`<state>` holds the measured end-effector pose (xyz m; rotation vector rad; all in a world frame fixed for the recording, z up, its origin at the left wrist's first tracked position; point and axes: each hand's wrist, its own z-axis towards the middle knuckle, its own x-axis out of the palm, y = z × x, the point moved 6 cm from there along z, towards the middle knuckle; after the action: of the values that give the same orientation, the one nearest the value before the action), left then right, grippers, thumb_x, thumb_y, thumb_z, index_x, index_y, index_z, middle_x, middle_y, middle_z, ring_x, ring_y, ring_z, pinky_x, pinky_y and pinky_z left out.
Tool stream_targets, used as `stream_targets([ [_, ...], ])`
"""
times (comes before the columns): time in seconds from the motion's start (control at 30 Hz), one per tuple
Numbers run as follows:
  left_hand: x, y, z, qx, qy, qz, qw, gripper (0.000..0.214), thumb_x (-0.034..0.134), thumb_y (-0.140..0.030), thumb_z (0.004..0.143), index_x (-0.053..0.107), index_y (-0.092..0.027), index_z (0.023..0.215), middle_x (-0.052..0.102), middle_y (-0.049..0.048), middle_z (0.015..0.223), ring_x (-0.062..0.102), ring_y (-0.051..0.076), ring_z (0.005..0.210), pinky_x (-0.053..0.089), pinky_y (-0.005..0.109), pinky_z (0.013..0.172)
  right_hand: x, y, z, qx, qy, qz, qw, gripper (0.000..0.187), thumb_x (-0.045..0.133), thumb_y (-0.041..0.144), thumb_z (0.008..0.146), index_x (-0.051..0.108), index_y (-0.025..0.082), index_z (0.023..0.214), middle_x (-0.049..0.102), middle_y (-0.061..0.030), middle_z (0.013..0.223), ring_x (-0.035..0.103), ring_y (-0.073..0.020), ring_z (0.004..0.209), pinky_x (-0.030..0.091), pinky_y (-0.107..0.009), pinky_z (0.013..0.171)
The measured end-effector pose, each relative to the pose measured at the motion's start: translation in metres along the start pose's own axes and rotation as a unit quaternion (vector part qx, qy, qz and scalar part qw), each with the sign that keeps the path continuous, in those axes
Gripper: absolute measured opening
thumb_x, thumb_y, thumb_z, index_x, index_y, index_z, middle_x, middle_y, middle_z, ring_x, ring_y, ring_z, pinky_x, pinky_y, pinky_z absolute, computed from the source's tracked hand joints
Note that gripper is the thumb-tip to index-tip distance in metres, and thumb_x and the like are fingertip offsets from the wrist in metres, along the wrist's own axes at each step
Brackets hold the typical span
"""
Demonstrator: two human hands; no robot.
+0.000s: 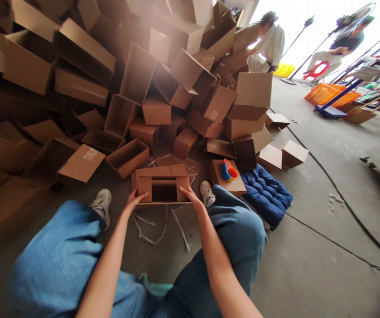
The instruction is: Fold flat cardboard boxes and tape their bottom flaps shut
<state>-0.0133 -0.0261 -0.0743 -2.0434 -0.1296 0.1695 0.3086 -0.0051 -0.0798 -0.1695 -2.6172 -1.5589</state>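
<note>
Two bare hands down at centre frame: the left hand and the right hand rest on the near edge of a corrugated cardboard box, fingers laid over the rim, not clenched, though whether they truly grip I cannot tell. That box sits on the concrete floor between the knees of blue denim jeans, flaps folded around a dark rectangular opening, seemingly placed for an easy two-handed reach. White plastic strapping curls just below it. Brown cartons heap across the upper left, a tufted navy cushion lies right of centre, and a co-worker works far upper right.
</note>
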Motion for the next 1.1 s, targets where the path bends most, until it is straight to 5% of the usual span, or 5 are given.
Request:
stream_targets([
  [0.5,-0.002,-0.004,-0.004,-0.028,-0.079,0.028,0.996,0.044,0.090,-0.020,0.065,0.072,-0.018,0.105,0.079,0.0137,0.112,0.068,0.034,0.122,0.052,0.045,0.106,0.005,0.017,-0.019,0.007,0.017,0.003,1.000,0.073,0.078,0.042,0.076,0.055,0.024,0.143,0.067,-0.0096,0.137,0.064,-0.0267,0.128,0.048,-0.046,0.113],
  [0.67,-0.009,-0.020,-0.020,-0.038,-0.071,0.064,0.995,0.047,0.088,-0.042,0.065,0.064,-0.019,0.098,0.075,0.0146,0.110,0.066,0.038,0.121,0.054,0.044,0.099,0.005,0.015,-0.016,0.024,0.020,0.013,0.999,0.071,0.078,0.040,0.077,0.054,0.024,0.142,0.070,-0.0090,0.133,0.068,-0.0251,0.122,0.051,-0.043,0.110],
  [0.77,-0.014,-0.031,-0.032,-0.050,-0.003,0.115,0.992,0.069,0.082,-0.066,0.063,0.056,-0.021,0.108,0.068,0.0165,0.125,0.061,0.037,0.125,0.054,0.045,0.096,0.005,0.015,-0.013,0.035,0.003,0.023,0.999,0.062,0.077,0.038,0.078,0.057,0.024,0.135,0.073,-0.0068,0.124,0.070,-0.0245,0.116,0.054,-0.043,0.105],
  [0.9,-0.010,-0.048,-0.039,0.022,0.088,0.135,0.987,0.082,0.090,-0.066,0.044,0.057,-0.023,0.105,0.065,0.0135,0.128,0.061,0.032,0.123,0.048,0.039,0.101,0.004,0.014,-0.010,0.054,-0.030,0.046,0.997,0.043,0.076,0.031,0.079,0.061,0.024,0.119,0.077,-0.0027,0.105,0.074,-0.0226,0.100,0.060,-0.036,0.093],
  [1.1,-0.002,-0.052,-0.033,0.124,0.037,0.148,0.980,0.061,0.076,-0.079,0.055,0.066,-0.022,0.072,0.072,0.0066,0.084,0.068,0.029,0.094,0.048,0.039,0.092,0.007,0.020,-0.011,0.050,-0.031,0.069,0.996,0.031,0.076,0.029,0.079,0.064,0.024,0.107,0.077,-0.0012,0.092,0.075,-0.0219,0.091,0.061,-0.030,0.078],
])
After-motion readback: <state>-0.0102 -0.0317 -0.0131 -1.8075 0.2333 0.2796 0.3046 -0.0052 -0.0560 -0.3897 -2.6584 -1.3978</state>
